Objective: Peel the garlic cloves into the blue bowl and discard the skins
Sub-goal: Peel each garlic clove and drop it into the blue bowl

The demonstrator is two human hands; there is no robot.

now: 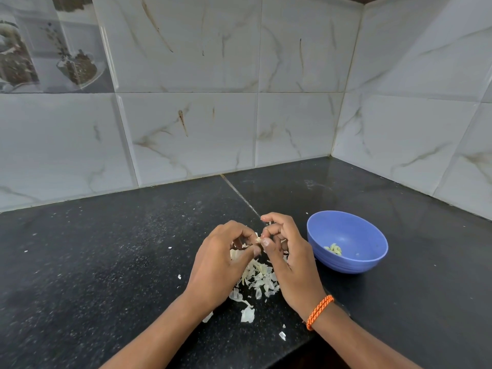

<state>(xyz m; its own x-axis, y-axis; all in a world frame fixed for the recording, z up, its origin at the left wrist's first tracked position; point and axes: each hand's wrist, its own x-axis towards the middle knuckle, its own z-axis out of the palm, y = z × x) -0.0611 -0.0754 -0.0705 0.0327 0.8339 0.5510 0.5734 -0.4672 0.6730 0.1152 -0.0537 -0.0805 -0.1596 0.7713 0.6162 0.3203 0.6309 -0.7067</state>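
Both hands meet above the black counter. My left hand (223,259) and my right hand (286,257) pinch a small garlic clove (258,239) between their fingertips, mostly hidden by the fingers. Under the hands lies a pile of pale garlic skins (259,278). The blue bowl (346,242) stands on the counter just right of my right hand, with a few peeled cloves (333,249) inside it.
The black stone counter (106,262) meets marble-look tiled walls (186,115) at the back and right, forming a corner. Loose skin flakes (247,314) lie near my wrists and by the counter's front edge. An orange thread band (318,311) circles my right wrist.
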